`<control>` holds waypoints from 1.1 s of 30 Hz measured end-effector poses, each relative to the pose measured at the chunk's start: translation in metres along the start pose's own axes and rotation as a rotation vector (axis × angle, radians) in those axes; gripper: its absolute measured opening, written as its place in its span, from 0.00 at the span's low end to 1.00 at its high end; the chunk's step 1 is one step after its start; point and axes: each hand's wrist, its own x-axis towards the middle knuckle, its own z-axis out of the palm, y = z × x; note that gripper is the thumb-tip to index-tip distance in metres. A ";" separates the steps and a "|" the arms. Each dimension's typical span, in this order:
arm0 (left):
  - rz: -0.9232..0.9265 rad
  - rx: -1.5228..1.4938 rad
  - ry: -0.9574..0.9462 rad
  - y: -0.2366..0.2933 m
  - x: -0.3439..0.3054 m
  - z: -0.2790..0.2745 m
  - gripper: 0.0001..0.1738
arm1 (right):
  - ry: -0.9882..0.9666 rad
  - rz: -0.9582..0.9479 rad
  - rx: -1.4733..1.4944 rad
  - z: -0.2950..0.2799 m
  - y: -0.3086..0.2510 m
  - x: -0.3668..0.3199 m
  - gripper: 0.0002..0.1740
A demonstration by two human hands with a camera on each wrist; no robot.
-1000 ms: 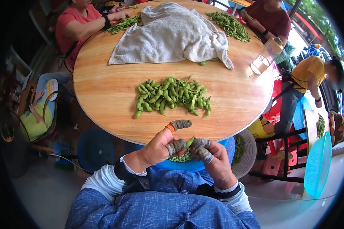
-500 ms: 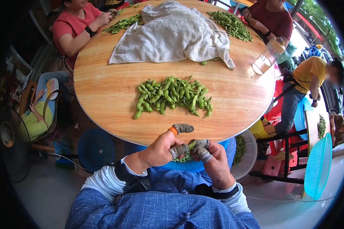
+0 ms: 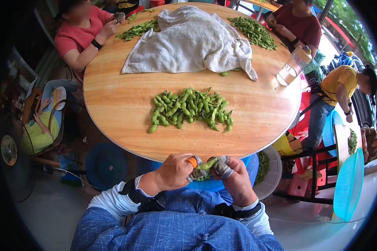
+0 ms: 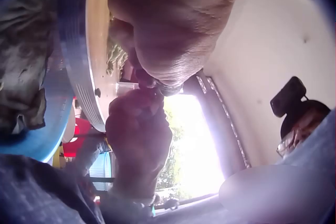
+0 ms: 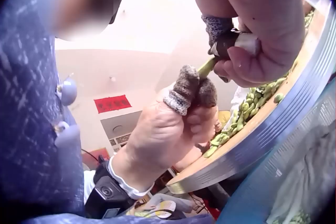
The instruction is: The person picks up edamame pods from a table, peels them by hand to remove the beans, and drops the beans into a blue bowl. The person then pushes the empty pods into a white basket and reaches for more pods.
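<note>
Between my two hands is a green edamame pod [image 3: 207, 164], held over a blue basin [image 3: 215, 185] of green beans. My left hand [image 3: 171, 170] pinches one end between thumb and index finger, both in grey knit finger covers, one with an orange band. Similar covers wrap the thumb and index finger of my right hand [image 3: 237, 180], which grips the other end. The right wrist view shows the pod [image 5: 208, 67] spanning the fingertips of both hands. On the table ahead lies a pile of edamame pods [image 3: 188, 108].
A white towel [image 3: 184, 46] is draped over the middle of the round wooden table [image 3: 121, 108]. A water bottle [image 3: 292, 69] stands at the right edge. Two people sit across, beside more pods [image 3: 253, 32]. A white basket [image 3: 274, 175] stands by my right side.
My left index finger, earlier extended, has folded down against the pod. More of the pod now shows between the hands. Across the table, the person in red has raised their hands from the pods.
</note>
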 end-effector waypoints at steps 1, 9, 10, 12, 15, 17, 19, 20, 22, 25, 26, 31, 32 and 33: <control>0.003 -0.186 0.029 -0.005 0.000 0.006 0.13 | -0.003 -0.025 0.033 0.000 0.004 -0.001 0.10; -0.319 -1.219 0.057 -0.011 -0.005 0.024 0.20 | -0.045 -0.237 0.157 0.008 0.017 0.008 0.12; -0.371 -1.390 0.041 -0.009 -0.003 0.024 0.21 | -0.057 -0.260 0.158 0.005 0.020 0.011 0.12; -0.443 -1.669 0.000 -0.011 -0.002 0.027 0.23 | -0.087 -0.281 0.164 -0.001 0.027 0.017 0.12; -0.521 -1.763 -0.041 -0.014 -0.001 0.028 0.24 | -0.103 -0.250 0.180 -0.007 0.030 0.021 0.12; -0.599 -1.504 -0.007 -0.008 0.002 0.018 0.25 | -0.074 -0.189 0.197 -0.007 0.025 0.017 0.12; -0.222 -0.941 0.058 -0.013 0.006 0.016 0.13 | -0.014 -0.178 0.028 -0.003 0.013 0.009 0.11; -0.321 -0.948 0.059 -0.006 0.008 0.013 0.10 | 0.010 -0.169 -0.056 0.002 0.006 0.006 0.11; -0.359 -0.840 0.063 0.005 0.011 0.006 0.07 | 0.035 -0.162 -0.136 0.013 -0.002 0.003 0.11; -0.236 -0.689 0.034 0.004 0.014 0.003 0.07 | 0.033 -0.182 -0.233 0.014 -0.006 0.000 0.10; -0.240 -0.756 0.012 0.001 0.013 0.005 0.07 | 0.001 -0.194 -0.238 0.008 -0.003 -0.001 0.09; -0.208 -0.684 0.013 0.001 0.012 0.007 0.07 | -0.034 -0.198 -0.243 0.005 0.004 -0.001 0.08; -0.222 -0.664 0.023 -0.002 0.010 0.011 0.07 | -0.011 -0.208 -0.308 0.008 0.004 -0.002 0.08; -0.236 -0.644 0.034 -0.003 0.008 0.014 0.07 | 0.012 -0.219 -0.374 0.010 0.005 -0.002 0.07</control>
